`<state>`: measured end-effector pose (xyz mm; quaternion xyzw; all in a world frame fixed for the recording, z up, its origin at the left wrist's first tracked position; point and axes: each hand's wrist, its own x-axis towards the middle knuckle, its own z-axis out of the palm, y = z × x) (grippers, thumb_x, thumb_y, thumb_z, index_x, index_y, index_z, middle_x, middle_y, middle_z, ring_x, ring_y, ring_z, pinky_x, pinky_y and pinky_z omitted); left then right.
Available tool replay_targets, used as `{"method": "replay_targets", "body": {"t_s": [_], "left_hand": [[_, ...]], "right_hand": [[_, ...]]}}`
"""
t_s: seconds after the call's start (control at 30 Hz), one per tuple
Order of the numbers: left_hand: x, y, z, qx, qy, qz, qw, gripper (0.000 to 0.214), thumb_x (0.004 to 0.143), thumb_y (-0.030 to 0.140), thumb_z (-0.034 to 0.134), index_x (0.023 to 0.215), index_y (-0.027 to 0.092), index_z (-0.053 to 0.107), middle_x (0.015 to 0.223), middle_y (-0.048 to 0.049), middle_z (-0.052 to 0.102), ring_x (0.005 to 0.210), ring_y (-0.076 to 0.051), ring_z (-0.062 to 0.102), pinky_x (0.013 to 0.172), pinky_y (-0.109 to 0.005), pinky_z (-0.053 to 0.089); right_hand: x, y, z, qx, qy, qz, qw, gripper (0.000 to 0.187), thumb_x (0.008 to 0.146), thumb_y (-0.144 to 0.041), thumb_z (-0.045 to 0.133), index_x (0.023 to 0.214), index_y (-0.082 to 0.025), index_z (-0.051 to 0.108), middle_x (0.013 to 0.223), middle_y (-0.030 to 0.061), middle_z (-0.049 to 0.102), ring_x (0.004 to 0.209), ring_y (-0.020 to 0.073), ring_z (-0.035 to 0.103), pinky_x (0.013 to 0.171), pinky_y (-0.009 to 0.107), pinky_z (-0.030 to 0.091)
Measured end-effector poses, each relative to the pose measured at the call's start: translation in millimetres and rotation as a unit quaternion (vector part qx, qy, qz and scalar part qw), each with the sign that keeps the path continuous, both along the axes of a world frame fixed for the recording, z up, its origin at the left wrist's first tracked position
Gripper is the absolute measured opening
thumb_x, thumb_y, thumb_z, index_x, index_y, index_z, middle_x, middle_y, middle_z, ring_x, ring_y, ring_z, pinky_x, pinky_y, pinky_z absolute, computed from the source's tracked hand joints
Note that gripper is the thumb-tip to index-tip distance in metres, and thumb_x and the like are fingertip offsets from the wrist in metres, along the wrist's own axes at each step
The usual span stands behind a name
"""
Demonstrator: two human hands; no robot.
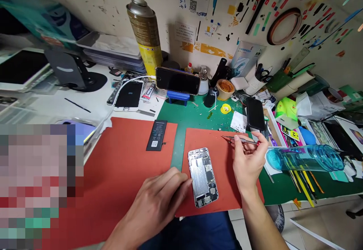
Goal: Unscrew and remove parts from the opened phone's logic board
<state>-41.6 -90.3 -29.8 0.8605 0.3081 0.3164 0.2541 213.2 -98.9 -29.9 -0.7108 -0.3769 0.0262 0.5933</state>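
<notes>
An opened phone body (202, 178) lies on the red mat with its metal frame and inner boards exposed. My left hand (160, 195) is beside its left edge, fingers curled and pressed together. The thumb tip is at that edge, and whatever the fingers pinch is hidden. In my right hand (249, 159) is a slim screwdriver (241, 139) with a red end, held between thumb and fingers. Its thin tip points left, above the mat and beyond the phone's upper right corner. A black phone battery (157, 135) lies on the left mat.
Another phone (178, 81) stands sideways on a blue holder (177, 96) at the back. A tall spray can (146, 34) rises behind it. On the right lie a blue clear bottle (306, 157) and several tools. A white cable (113, 99) crosses the left side.
</notes>
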Motion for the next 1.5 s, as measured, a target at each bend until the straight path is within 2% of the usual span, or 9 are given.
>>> {"method": "replay_targets", "body": {"t_s": [0.1,0.2,0.3,0.37,0.5,0.77,0.97,1.13,1.5], "left_hand": [[0.3,1.5,1.6,-0.059,-0.011,0.015,0.998,0.011,0.114,0.022,0.051,0.11,0.024,0.062,0.094,0.0023,0.067,0.078,-0.01,0.065,0.067,-0.021,0.045],[2.4,2.3,1.3,-0.085,-0.035,0.039,0.995,0.011,0.112,0.022,0.058,0.121,0.025,0.064,0.106,0.002,0.072,0.088,-0.009,0.069,0.072,-0.018,0.048],[5.0,3.4,-1.2,-0.101,-0.059,0.059,0.991,0.014,0.108,0.021,0.065,0.121,0.026,0.065,0.104,0.0032,0.073,0.085,-0.009,0.069,0.07,-0.018,0.048],[6.1,4.0,-3.0,-0.117,-0.066,0.066,0.989,0.012,0.105,0.02,0.07,0.116,0.025,0.066,0.1,0.0043,0.073,0.08,-0.009,0.067,0.069,-0.018,0.048],[6.0,3.0,-3.5,-0.152,-0.062,0.074,0.984,0.01,0.101,0.022,0.076,0.109,0.024,0.07,0.099,0.0045,0.075,0.072,-0.009,0.063,0.064,-0.021,0.045],[5.9,1.1,-1.0,-0.181,-0.069,0.081,0.978,0.003,0.103,0.022,0.073,0.106,0.023,0.072,0.097,0.0033,0.074,0.066,-0.009,0.057,0.064,-0.023,0.044],[6.6,1.7,-1.1,-0.175,-0.071,0.086,0.978,0.006,0.106,0.023,0.066,0.105,0.022,0.072,0.098,0.0013,0.075,0.066,-0.01,0.059,0.066,-0.024,0.047],[6.1,1.5,-0.3,-0.168,-0.079,0.083,0.979,0.009,0.106,0.02,0.064,0.102,0.022,0.071,0.094,0.002,0.074,0.063,-0.009,0.054,0.062,-0.023,0.043],[8.1,1.6,-0.4,-0.148,-0.065,0.085,0.983,0.012,0.106,0.018,0.062,0.099,0.021,0.071,0.091,0.0014,0.072,0.064,-0.009,0.053,0.06,-0.023,0.038]], "right_hand": [[-9.3,-9.6,12.4,0.053,0.068,0.05,0.995,0.048,0.091,-0.032,0.086,0.127,-0.026,0.054,0.095,0.0032,0.081,0.076,0.0198,0.081,0.072,0.032,0.066],[-20.8,-26.4,20.4,0.057,0.14,0.159,0.976,0.048,0.093,-0.024,0.085,0.13,-0.028,0.054,0.099,0.0029,0.083,0.072,0.017,0.08,0.068,0.028,0.066],[-28.2,-38.8,15.6,0.025,0.202,0.256,0.945,0.046,0.096,-0.021,0.082,0.133,-0.028,0.054,0.105,0.0052,0.084,0.081,0.0187,0.083,0.069,0.028,0.066],[-30.7,-41.1,7.6,0.017,0.238,0.285,0.929,0.046,0.097,-0.021,0.081,0.133,-0.028,0.054,0.106,0.0066,0.084,0.091,0.0218,0.084,0.07,0.029,0.067],[-33.4,-38.9,-3.9,0.022,0.259,0.285,0.923,0.045,0.097,-0.021,0.081,0.133,-0.028,0.054,0.104,0.0062,0.084,0.095,0.0221,0.083,0.073,0.031,0.068],[-38.5,-42.4,-3.8,0.009,0.241,0.298,0.924,0.046,0.098,-0.02,0.08,0.134,-0.027,0.053,0.107,0.0075,0.084,0.089,0.021,0.083,0.074,0.032,0.068],[-37.4,-43.0,-4.5,0.002,0.236,0.311,0.921,0.044,0.099,-0.02,0.079,0.134,-0.027,0.053,0.107,0.0075,0.084,0.093,0.0229,0.084,0.075,0.034,0.069],[-37.6,-43.1,-4.1,0.006,0.226,0.312,0.923,0.043,0.098,-0.019,0.079,0.132,-0.028,0.055,0.107,0.0069,0.085,0.084,0.021,0.084,0.074,0.033,0.068],[-37.1,-44.7,-6.7,0.012,0.213,0.312,0.926,0.044,0.097,-0.018,0.079,0.133,-0.028,0.055,0.107,0.006,0.085,0.091,0.021,0.084,0.076,0.032,0.068]]}}
